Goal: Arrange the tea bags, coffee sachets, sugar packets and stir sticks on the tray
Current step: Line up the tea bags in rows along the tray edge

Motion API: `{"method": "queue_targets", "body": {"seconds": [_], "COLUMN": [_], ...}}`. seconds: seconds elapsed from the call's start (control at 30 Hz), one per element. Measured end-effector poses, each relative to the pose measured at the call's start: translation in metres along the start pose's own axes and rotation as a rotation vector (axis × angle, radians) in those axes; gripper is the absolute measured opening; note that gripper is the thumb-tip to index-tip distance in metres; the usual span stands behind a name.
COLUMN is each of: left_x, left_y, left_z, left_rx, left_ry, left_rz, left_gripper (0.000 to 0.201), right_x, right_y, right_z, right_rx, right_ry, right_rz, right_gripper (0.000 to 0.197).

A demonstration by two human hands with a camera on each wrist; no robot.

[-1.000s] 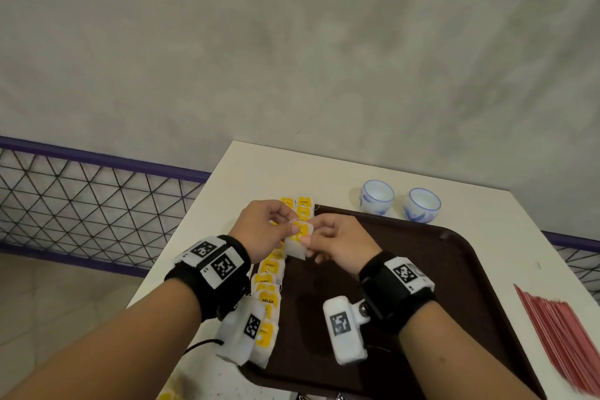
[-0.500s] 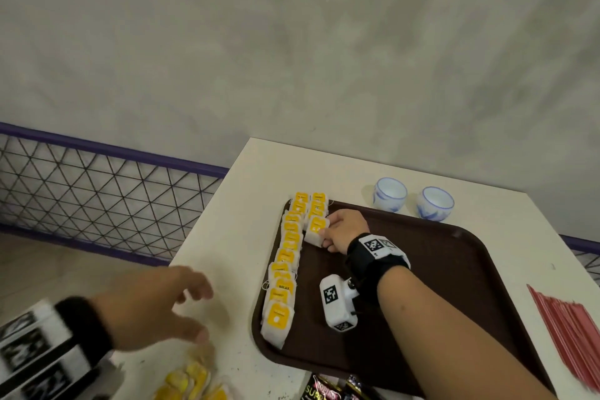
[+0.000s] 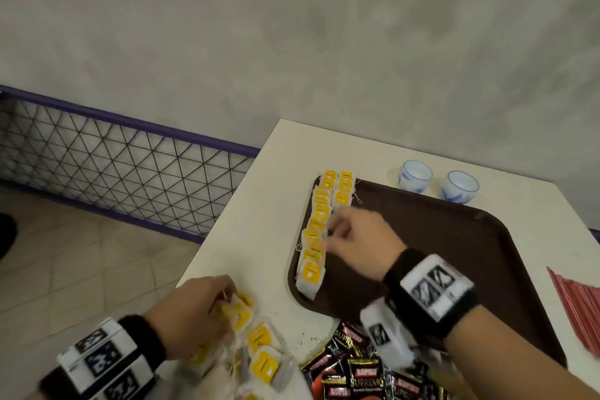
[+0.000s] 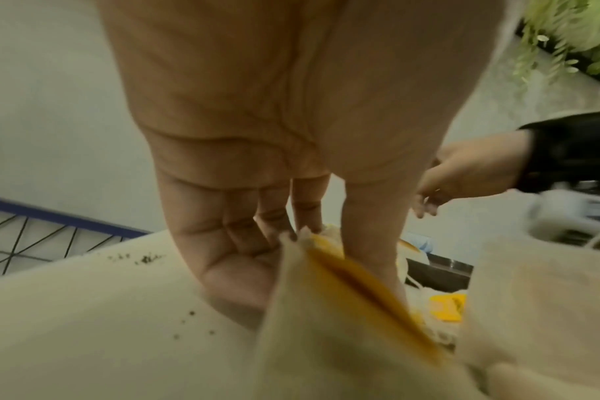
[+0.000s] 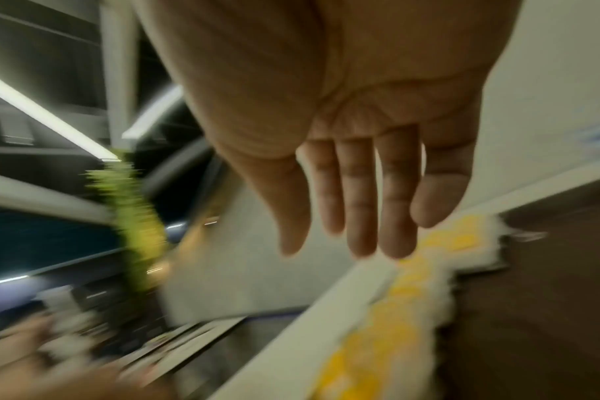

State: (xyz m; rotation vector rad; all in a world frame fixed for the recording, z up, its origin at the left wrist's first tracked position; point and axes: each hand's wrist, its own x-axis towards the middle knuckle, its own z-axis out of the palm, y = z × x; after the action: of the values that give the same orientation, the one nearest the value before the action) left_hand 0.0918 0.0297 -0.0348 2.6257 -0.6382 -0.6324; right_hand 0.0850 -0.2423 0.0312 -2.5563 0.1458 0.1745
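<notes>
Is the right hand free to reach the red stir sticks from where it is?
Probably yes: the right hand is open and empty over the tray, and nothing stands between it and the stir sticks.

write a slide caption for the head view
Left hand picks a yellow-labelled tea bag off the white table; right hand hovers over the brown tray.

"KOPIKO SUPREMO" is read on the black coffee sachets (image 3: 363, 373) at the near tabletop edge. Tea bag tag print is noted as too small to read.
</notes>
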Motion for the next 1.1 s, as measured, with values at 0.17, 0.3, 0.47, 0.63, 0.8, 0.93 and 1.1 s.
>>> {"method": "queue_targets", "body": {"seconds": [0.17,0.3,0.47,0.63,0.8,0.93,1.1], "left_x": [-0.006,-0.013,-0.024,-0.031,-0.030,-0.028,-0.030], "left_y": [0.000,0.002,0.007,0.005,0.007,0.006,0.009], "left_z": [0.003,0.002,-0.002,-0.004,-0.005,-0.009,-0.014], "left_rx": [-0.112,-0.258,-0.382,-0.520,-0.585,-0.671,-0.736], "left_ry": [0.048,0.091,0.181,0.203,0.235,0.224,0.246], "left_rz": [-0.009,0.012,0.013,-0.064,-0.110,-0.106,-0.048], "left_gripper": [0.020,0.021,0.026,0.029,0.017,0.014,0.015], "right_x": [-0.075,-0.083,-0.078,-0.074,-0.080,-0.080,-0.075], "right_y": [-0.054,-0.065,-0.059,-0.033,-0.016,0.001,0.017], "right_z": [0.055,0.089,0.084,0.073,0.050,0.027,0.008], "right_rx": [-0.385,-0.519,-0.374,0.012,0.398,0.688,0.884], "right_ry": [-0.371,-0.364,-0.352,-0.216,-0.142,-0.098,-0.030], "right_rz": [-0.276,-0.220,-0.147,-0.041,-0.043,0.059,0.142], "right_gripper": [0.049,0.040,0.011,0.024,0.017,0.011,0.011]}}
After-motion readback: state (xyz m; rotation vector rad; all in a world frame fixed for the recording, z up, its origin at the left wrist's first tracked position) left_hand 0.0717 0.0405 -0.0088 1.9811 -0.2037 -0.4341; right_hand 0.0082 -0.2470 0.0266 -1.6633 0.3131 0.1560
